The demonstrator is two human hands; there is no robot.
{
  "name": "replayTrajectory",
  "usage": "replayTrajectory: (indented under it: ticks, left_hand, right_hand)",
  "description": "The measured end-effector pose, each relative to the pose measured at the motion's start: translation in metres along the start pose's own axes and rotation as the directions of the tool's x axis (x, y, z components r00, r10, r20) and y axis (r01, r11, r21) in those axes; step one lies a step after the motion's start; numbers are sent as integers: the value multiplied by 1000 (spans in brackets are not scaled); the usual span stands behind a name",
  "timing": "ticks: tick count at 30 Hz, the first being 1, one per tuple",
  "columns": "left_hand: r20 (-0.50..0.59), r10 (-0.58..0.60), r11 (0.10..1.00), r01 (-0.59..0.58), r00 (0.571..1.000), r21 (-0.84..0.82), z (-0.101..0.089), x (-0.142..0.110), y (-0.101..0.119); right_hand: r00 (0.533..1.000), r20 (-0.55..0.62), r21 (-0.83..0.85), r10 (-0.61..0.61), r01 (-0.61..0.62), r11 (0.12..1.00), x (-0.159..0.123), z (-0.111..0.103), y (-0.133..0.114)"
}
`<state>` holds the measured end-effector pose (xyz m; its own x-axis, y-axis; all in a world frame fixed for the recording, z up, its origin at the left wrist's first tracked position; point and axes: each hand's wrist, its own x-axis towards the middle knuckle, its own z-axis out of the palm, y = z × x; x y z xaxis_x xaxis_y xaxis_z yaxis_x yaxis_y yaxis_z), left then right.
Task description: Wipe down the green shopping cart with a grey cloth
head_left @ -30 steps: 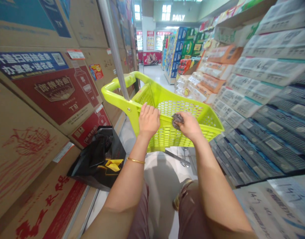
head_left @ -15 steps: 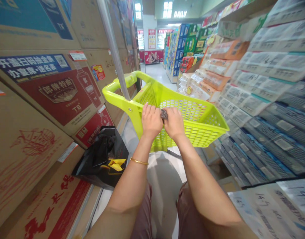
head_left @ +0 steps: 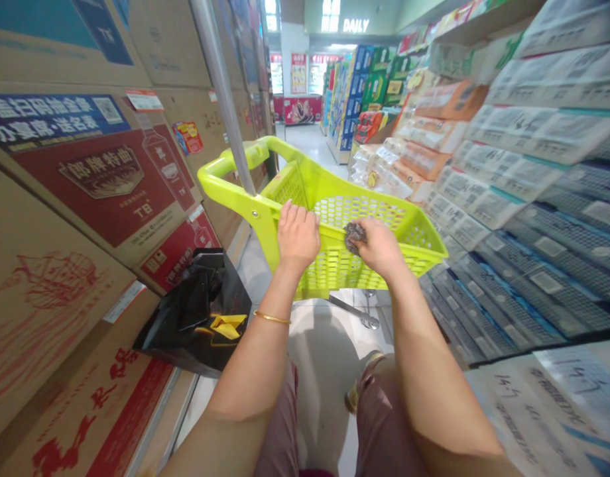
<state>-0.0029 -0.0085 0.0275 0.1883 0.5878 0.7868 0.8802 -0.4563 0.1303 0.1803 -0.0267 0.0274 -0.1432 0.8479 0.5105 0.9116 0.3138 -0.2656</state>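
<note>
A lime-green plastic shopping cart basket point(head_left: 315, 173) with perforated walls stands in front of me, its handle end to the left. My left hand point(head_left: 298, 235) is closed over the near rim, left of the middle. Farther right along this rim, my right hand point(head_left: 382, 246) pinches a dark grey, crumpled rag point(head_left: 355, 238) and presses it against the edge. The rag's exact kind is hard to make out. Through the wall holes I see no goods in the basket. A metal pole point(head_left: 220, 86) rises beside the cart's handle.
Stacked cardboard cartons point(head_left: 103, 172) wall the left side. A black bag point(head_left: 185, 331) with a yellow piece on it rests against them. On the right, wrapped packs point(head_left: 514, 159) are piled high. The aisle floor point(head_left: 312, 142) runs on ahead between shelves.
My right hand has slid right along the rim with the rag, away from my left hand. The left hand keeps its hold. The view has shifted slightly, and a shoe now shows.
</note>
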Motion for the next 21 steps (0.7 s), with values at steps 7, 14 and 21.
replayTrajectory:
  ticks: [7,14,21]
  left_hand:
    - [-32,-12,1000,13,999,23,2,0,-2]
    - [-30,21,998,-19,999,67,-1,-1,-6]
    - [-22,60,995,-58,998,85,-4,-1,-7]
  right_hand:
    - [994,-86,80,-67,74,994,10,22,-46]
    - [991,-105,117,-88,100,988,15,29,-61]
    - [999,-1,31,-35,35,999,9,11,-24]
